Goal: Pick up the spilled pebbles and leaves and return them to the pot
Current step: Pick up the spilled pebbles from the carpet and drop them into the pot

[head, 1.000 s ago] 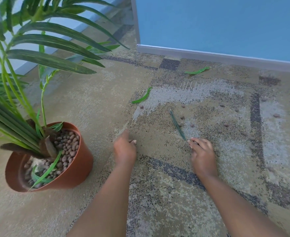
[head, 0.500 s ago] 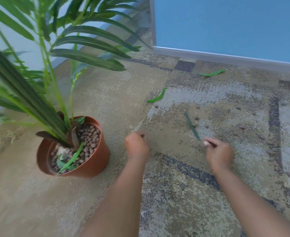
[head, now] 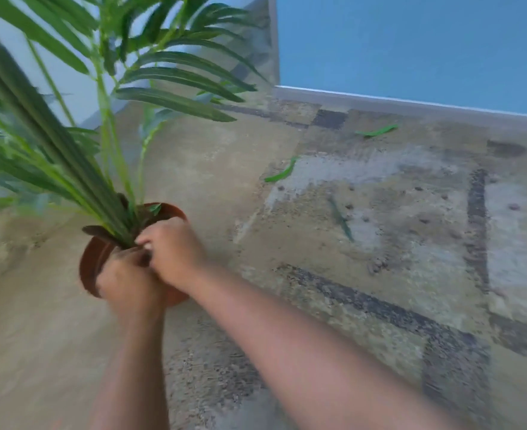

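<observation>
A terracotta pot (head: 91, 268) with a tall green palm stands on the carpet at the left. Both my hands hover over its mouth and hide the pebbles inside. My left hand (head: 128, 282) is cupped below, and my right hand (head: 172, 251) rests against it with fingers curled. The blur hides what either hand holds. On the carpet to the right lie a dark thin leaf (head: 341, 220), a bright green leaf (head: 281, 173), another green leaf (head: 377, 131) near the wall, and several loose pebbles (head: 377, 266).
Long palm fronds (head: 175, 102) spread over the upper left. A blue wall with a grey baseboard (head: 411, 102) closes the far side. The patterned carpet (head: 380, 321) stretches to the right and toward me.
Both hands have left the carpet by the thin dark leaf and swung left to the pot's mouth. The view has turned left, and the leaf stays on the floor.
</observation>
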